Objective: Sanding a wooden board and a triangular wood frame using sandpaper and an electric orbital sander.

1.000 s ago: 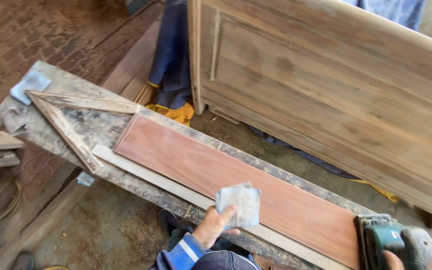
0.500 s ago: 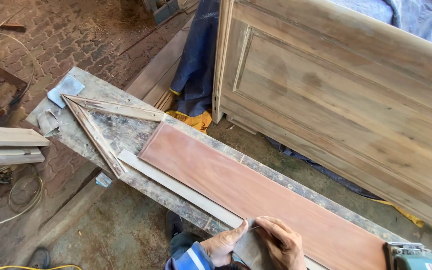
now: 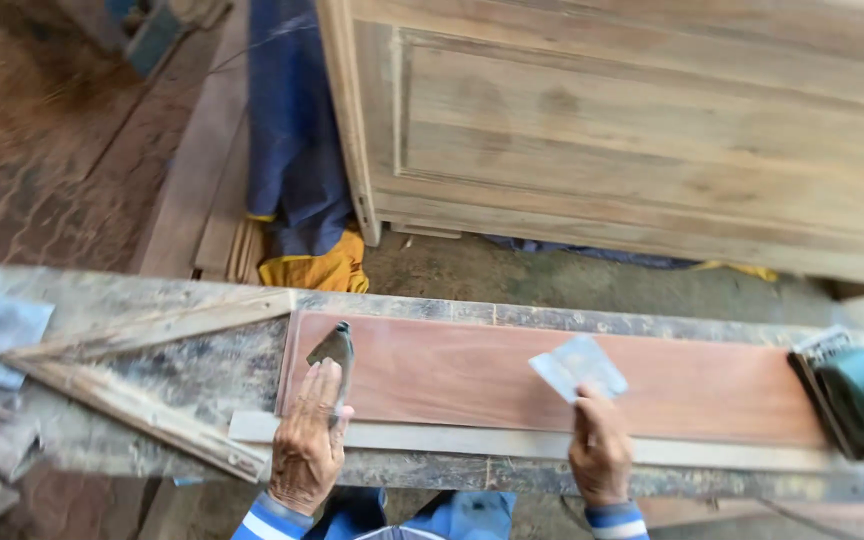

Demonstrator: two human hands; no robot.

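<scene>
A long reddish board (image 3: 552, 380) lies flat on the dusty desk (image 3: 182, 290). The left hand (image 3: 307, 445) rests on the near left corner of the board, and its fingers pinch a small folded grey piece of sandpaper (image 3: 334, 350) that stands up over the board. The right hand (image 3: 599, 452) is near the middle of the board, at its near edge, and it holds up a pale square sheet of sandpaper (image 3: 579, 366) between thumb and fingers. A thin pale strip of wood (image 3: 452, 438) lies just beside the board along its near edge, under both hands.

At the right end of the board sits a green power sander (image 3: 857, 400), touching the board. Left of the board lies a triangle frame (image 3: 122, 385) made of wood strips. Further left, at the far end of the desk, is another grey sheet (image 3: 4, 340). Behind the board, off the desk, a big wooden panel (image 3: 632, 130) stands on the floor. A blue cloth (image 3: 292, 130) hangs just left of the panel, with a yellow cloth (image 3: 317, 265) below it.
</scene>
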